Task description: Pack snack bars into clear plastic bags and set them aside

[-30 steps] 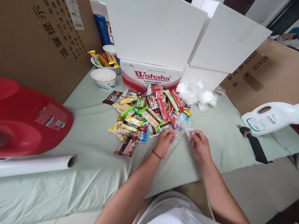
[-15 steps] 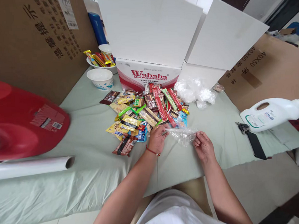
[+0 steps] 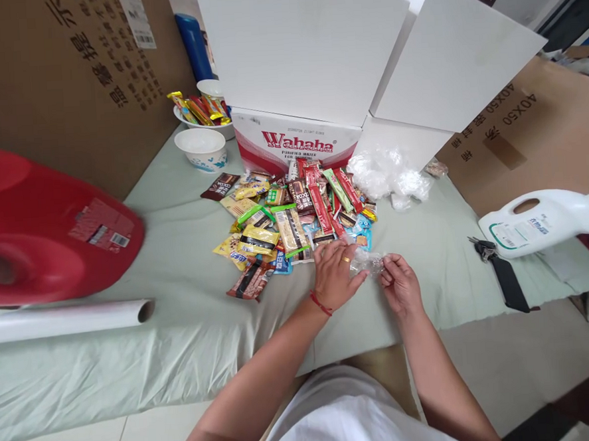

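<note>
My right hand (image 3: 399,284) pinches the edge of a small clear plastic bag (image 3: 367,262) above the cloth. Palm down, my left hand (image 3: 336,274) reaches over the bag's left side. Its thumb stands apart from the stretched fingers, which wear a ring and lie at the front edge of a heap of wrapped snacks (image 3: 289,227). Part of the bag is hidden behind those fingers. Red stick packs (image 3: 319,207), a green stick pack (image 3: 336,192) and a yellow snack packet (image 3: 257,240) lie in the heap.
Crumpled clear bags (image 3: 389,175) lie right of the heap. Behind stand a Wahaha carton (image 3: 297,140) and white boxes (image 3: 304,47). A white bowl (image 3: 201,151) is at the back left, a red jug (image 3: 50,229) at left, and a white bottle (image 3: 539,222) with keys (image 3: 484,247) at right.
My left hand has let go of the bag's left edge, moved right and turned palm down with fingers stretched. The bag is less spread out. My right hand keeps its pinch.
</note>
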Action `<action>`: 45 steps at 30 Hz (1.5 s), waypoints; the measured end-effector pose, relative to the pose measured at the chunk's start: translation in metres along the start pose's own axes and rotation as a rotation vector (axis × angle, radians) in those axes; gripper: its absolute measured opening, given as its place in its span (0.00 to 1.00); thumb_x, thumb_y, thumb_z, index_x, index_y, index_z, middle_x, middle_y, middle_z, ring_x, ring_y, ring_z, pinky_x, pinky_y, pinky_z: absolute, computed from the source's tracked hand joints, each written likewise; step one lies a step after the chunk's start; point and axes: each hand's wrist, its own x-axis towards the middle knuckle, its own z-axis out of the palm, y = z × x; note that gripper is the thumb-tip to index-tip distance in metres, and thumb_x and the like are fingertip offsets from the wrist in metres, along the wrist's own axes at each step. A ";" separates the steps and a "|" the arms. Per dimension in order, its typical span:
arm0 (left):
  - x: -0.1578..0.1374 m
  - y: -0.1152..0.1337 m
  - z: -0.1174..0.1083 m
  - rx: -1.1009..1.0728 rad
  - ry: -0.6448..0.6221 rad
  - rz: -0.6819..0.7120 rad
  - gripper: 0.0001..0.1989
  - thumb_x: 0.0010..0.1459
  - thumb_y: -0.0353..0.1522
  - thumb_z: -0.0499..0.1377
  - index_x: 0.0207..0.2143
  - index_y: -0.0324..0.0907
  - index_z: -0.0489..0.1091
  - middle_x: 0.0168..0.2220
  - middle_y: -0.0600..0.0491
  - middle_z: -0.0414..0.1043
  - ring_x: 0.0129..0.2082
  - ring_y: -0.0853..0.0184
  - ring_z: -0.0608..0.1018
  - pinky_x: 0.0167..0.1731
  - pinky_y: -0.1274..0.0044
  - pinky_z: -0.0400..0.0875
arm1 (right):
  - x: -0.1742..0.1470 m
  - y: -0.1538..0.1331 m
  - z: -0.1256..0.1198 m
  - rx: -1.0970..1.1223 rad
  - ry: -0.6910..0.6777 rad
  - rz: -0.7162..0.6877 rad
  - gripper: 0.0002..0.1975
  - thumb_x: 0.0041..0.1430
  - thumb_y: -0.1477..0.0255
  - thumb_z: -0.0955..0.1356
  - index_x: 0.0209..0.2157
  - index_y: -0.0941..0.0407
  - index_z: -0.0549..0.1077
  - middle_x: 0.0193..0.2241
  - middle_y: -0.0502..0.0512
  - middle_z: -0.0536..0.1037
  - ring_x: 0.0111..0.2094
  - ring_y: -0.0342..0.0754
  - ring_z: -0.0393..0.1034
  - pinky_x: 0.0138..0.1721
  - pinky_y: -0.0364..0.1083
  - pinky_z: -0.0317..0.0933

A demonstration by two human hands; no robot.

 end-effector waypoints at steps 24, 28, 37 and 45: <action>0.020 -0.030 -0.009 -0.990 0.267 -0.552 0.20 0.59 0.50 0.62 0.34 0.45 0.62 0.30 0.59 0.72 0.21 0.74 0.73 0.23 0.79 0.63 | 0.000 -0.006 -0.070 -0.022 0.166 0.108 0.24 0.34 0.66 0.84 0.29 0.56 0.72 0.25 0.45 0.71 0.20 0.34 0.51 0.18 0.36 0.47; 0.018 -0.026 -0.010 -0.974 0.127 -0.496 0.21 0.60 0.51 0.61 0.35 0.44 0.63 0.34 0.57 0.76 0.19 0.75 0.72 0.22 0.79 0.65 | -0.002 -0.014 -0.074 -0.258 0.246 -0.114 0.27 0.44 0.56 0.80 0.43 0.54 0.75 0.38 0.50 0.75 0.31 0.40 0.64 0.27 0.39 0.60; 0.008 -0.019 -0.009 -0.929 -0.335 -0.386 0.26 0.65 0.52 0.52 0.45 0.39 0.74 0.36 0.50 0.79 0.19 0.73 0.76 0.19 0.80 0.62 | 0.039 -0.026 -0.062 -0.826 0.014 -0.227 0.20 0.52 0.56 0.72 0.40 0.57 0.79 0.34 0.55 0.79 0.30 0.46 0.67 0.36 0.47 0.64; 0.003 -0.021 -0.005 -0.904 -0.717 -0.460 0.29 0.55 0.32 0.57 0.61 0.43 0.71 0.66 0.39 0.67 0.26 0.69 0.83 0.17 0.82 0.67 | 0.037 -0.048 -0.046 -1.145 0.090 -0.814 0.19 0.59 0.70 0.67 0.52 0.55 0.76 0.50 0.63 0.74 0.39 0.51 0.71 0.43 0.53 0.71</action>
